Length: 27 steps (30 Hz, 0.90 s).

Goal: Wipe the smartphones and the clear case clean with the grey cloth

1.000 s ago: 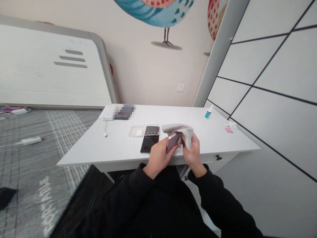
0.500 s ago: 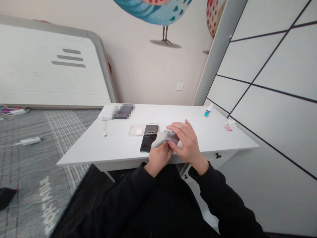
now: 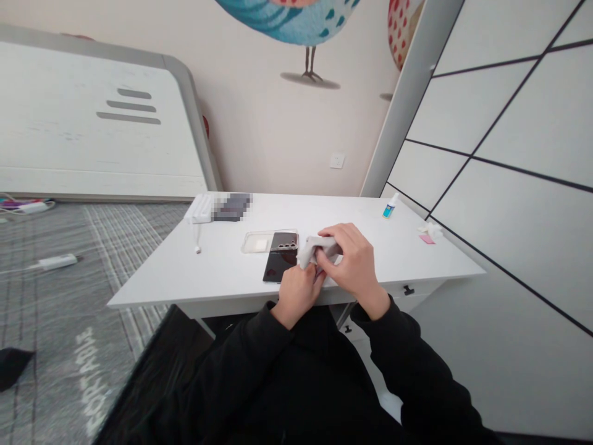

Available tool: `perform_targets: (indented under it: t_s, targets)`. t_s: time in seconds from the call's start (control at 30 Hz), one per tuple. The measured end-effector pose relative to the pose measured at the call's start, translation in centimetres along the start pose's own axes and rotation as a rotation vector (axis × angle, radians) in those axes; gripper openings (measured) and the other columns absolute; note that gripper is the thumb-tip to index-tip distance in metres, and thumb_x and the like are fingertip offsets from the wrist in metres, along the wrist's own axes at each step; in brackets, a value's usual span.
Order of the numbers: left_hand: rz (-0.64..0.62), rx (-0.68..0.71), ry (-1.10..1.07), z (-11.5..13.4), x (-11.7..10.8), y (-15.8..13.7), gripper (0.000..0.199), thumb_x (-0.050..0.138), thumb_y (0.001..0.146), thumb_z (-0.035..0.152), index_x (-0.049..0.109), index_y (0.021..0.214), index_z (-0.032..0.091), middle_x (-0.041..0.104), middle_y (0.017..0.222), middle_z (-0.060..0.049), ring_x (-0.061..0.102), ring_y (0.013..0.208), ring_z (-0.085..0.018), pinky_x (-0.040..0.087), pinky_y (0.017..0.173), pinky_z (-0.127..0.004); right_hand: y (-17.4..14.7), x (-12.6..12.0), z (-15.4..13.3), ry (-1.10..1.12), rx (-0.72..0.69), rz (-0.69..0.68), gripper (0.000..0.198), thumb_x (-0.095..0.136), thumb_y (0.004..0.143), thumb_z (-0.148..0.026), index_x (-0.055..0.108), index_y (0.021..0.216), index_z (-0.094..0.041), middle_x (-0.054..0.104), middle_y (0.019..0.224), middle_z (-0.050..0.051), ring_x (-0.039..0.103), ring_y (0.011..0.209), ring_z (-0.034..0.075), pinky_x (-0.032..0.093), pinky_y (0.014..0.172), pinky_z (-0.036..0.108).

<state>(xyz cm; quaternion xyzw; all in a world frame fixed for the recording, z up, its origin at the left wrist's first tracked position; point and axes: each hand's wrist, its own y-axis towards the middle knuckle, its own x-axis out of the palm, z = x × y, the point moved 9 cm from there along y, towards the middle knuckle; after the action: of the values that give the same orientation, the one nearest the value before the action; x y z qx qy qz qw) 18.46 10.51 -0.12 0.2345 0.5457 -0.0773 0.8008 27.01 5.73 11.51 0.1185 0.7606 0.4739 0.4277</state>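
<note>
Both hands – left [image 3: 296, 292], right [image 3: 352, 266] – clasp cloth [image 3: 311, 248] at table [image 3: 204, 278] edge

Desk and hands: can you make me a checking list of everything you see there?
Surface: white desk, drawer knob at the front.
Job's things: grey cloth wrapped over a small item, mostly hidden; dark phone lying flat beside a clear case.
Clutter: small blue bottle; pink and white scraps; white box.
Grips: left hand holds from below; right hand presses the cloth.
Cables: white cable on the desk; charger on the floor.
Surroundings: bird wall picture, wall socket, grey rug.
</note>
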Motion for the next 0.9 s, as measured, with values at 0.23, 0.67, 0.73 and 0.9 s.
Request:
perform_targets:
  t_s: [0.23, 0.67, 0.73, 0.9]
  targets:
    - [0.013, 0.011, 0.007, -0.1, 0.1, 0.0, 0.031, 0.051, 0.103, 0.035, 0.069, 0.088, 0.016, 0.075, 0.086, -0.013, 0.074, 0.082, -0.027, 0.051, 0.072, -0.032, 0.2, 1.0, -0.2, 0.042, -0.094, -0.07, 0.013, 0.051, 0.093, -0.024, 0.063, 0.099, -0.025, 0.073, 0.101, 0.004, 0.067, 0.101, 0.024, 0.039, 0.118, 0.05]
    - [0.068, 0.031, -0.023, -0.2, -0.3, 0.0, 0.03, 0.049, 0.104, 0.037, 0.068, 0.09, 0.017, 0.075, 0.086, -0.011, 0.073, 0.081, -0.026, 0.049, 0.07, -0.031, 0.5, 1.0, 0.4, 0.064, -0.104, -0.079, 0.019, 0.057, 0.091, -0.026, 0.066, 0.107, -0.026, 0.075, 0.11, 0.004, 0.068, 0.112, 0.025, 0.041, 0.118, 0.05]
    - [0.075, 0.032, -0.029, -0.2, -0.3, 0.0, 0.032, 0.047, 0.105, 0.039, 0.067, 0.093, 0.017, 0.075, 0.086, -0.011, 0.073, 0.081, -0.026, 0.049, 0.071, -0.031, 0.5, 0.5, 1.1, 0.047, -0.042, -0.034, 0.021, 0.06, 0.092, -0.032, 0.065, 0.11, -0.023, 0.074, 0.107, 0.009, 0.067, 0.104, 0.027, 0.052, 0.103, 0.049]
    - [0.059, 0.03, -0.029, -0.2, -0.1, -0.1, 0.03, 0.05, 0.104, 0.038, 0.068, 0.091, 0.017, 0.075, 0.086, -0.011, 0.074, 0.081, -0.027, 0.049, 0.071, -0.032, 0.5, 0.6, 0.6, 0.062, -0.078, -0.055, 0.015, 0.056, 0.093, -0.028, 0.066, 0.103, -0.023, 0.074, 0.105, 0.007, 0.067, 0.108, 0.026, 0.046, 0.111, 0.049]
